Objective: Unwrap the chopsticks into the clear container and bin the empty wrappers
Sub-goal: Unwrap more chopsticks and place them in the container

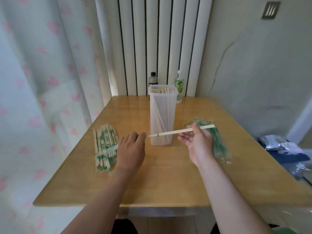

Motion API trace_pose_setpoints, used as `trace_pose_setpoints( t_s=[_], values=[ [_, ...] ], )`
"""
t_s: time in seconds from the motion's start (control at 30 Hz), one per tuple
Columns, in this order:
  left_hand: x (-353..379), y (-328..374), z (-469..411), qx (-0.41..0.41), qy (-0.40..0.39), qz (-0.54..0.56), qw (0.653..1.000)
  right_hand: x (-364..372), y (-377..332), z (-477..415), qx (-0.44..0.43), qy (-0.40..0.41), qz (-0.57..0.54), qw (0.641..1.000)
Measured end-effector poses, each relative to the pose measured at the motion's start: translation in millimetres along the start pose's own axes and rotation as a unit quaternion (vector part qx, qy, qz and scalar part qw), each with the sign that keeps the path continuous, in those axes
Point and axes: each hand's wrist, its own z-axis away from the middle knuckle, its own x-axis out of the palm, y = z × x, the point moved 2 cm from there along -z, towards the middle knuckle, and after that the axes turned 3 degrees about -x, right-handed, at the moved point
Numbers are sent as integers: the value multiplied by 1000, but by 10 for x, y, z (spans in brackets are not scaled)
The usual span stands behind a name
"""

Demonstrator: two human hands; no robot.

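Wooden table (168,183); clear container (162,115) at centre, nearly full. Wrapped bundle (104,147) left, empty wrappers (219,146) right. Chopstick pair (175,132) held before container: likely light, stiff, film slippery. Right hand (197,142) pinches near thick end. Left hand (131,149) fingers curled beside tip, grip unclear; take film there.

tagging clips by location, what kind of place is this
Most likely a room in a home: a small wooden table stands against a white radiator, with a heart-patterned curtain hanging beside it.
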Motion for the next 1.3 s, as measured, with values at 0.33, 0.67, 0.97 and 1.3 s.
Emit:
trace_pose_setpoints(
  t_s=[0.33,0.67,0.97,1.3],
  values=[
    [-325,203,-746,-136,65,152,977,-58,-525,-199,-59,8,-38,998],
    [-549,416,-1324,-271,-8,353,895,613,-1260,-488,-208,-64,97,971],
    [-473,529,-1517,-266,-37,395,879,1108,-1368,-707,-277,-113,321,898],
    [-341,522,-1440,-323,-68,439,836,1256,-1036,-767,-228,-242,591,735]
  ],
)
